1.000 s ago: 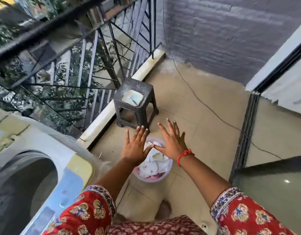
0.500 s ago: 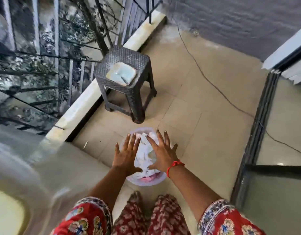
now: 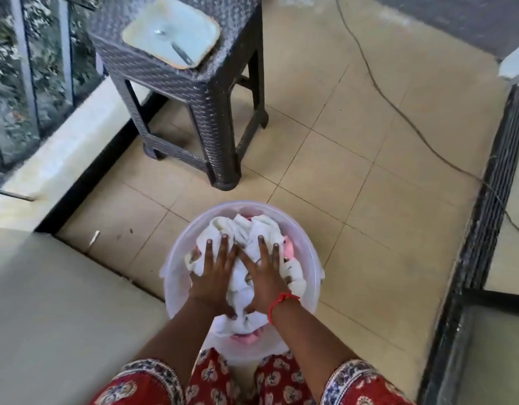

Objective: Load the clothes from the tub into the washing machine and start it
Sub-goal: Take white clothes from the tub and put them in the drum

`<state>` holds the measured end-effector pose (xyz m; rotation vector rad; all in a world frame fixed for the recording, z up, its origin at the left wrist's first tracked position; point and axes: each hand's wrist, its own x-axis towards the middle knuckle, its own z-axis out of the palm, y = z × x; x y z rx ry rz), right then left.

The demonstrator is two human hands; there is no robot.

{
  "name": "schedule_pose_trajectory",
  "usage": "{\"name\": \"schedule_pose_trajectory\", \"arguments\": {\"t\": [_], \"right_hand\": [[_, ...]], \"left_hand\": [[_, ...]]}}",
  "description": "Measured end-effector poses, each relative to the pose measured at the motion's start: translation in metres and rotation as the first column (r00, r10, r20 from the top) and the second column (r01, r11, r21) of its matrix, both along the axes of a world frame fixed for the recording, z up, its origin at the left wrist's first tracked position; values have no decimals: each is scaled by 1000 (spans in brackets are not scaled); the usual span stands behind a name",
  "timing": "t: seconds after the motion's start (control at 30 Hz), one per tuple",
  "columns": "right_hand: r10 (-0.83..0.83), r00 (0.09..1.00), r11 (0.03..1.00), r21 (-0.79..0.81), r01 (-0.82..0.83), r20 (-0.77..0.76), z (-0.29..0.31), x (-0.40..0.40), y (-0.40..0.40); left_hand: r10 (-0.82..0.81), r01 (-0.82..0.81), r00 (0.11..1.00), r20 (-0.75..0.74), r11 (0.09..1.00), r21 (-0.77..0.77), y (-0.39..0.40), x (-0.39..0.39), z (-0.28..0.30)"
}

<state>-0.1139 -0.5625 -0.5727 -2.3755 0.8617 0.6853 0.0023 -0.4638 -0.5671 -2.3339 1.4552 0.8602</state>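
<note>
A translucent white tub [image 3: 311, 258] stands on the tiled floor right in front of my feet. It is heaped with white clothes [image 3: 261, 226], and some pink cloth [image 3: 289, 247] shows at the edges. My left hand [image 3: 214, 270] and my right hand [image 3: 264, 276] lie side by side, flat on top of the pile with fingers spread, touching the white cloth. A red thread band circles my right wrist. No cloth is lifted. A blurred beige surface [image 3: 48, 302] fills the lower left; I cannot tell whether it is the washing machine.
A dark woven stool [image 3: 200, 92] stands just beyond the tub, with a pale plate [image 3: 170, 30] and a spoon on it. A thin cable [image 3: 398, 109] runs across the floor. A black door track [image 3: 486, 200] lies to the right, a kerb and railing [image 3: 27, 68] to the left.
I have bent down over the tub, so it looks much nearer. Both hands dropped from hovering above the clothes to resting on them. The washing machine's opening has left the view.
</note>
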Motion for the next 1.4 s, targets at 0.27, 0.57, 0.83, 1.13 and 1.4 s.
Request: {"name": "schedule_pose_trajectory", "arguments": {"t": [0.27,0.57,0.83,1.13,1.4], "right_hand": [[-90,996,996,-17,90,14,-21,16,7],[-112,985,991,-53,120,132,113,16,5],[-30,966,985,-157,72,258,293,17,1],[-3,904,977,-193,94,427,482,7,0],[81,787,949,-289,127,612,584,14,-5]], "left_hand": [[143,-162,975,-168,981,-105,-9,-2,-36],[149,-192,968,-201,958,-214,-4,3,75],[191,-276,954,-231,861,-428,-5,2,252],[189,-274,959,-211,804,-527,-4,0,428],[225,-185,974,-38,683,-707,-8,11,540]]}}
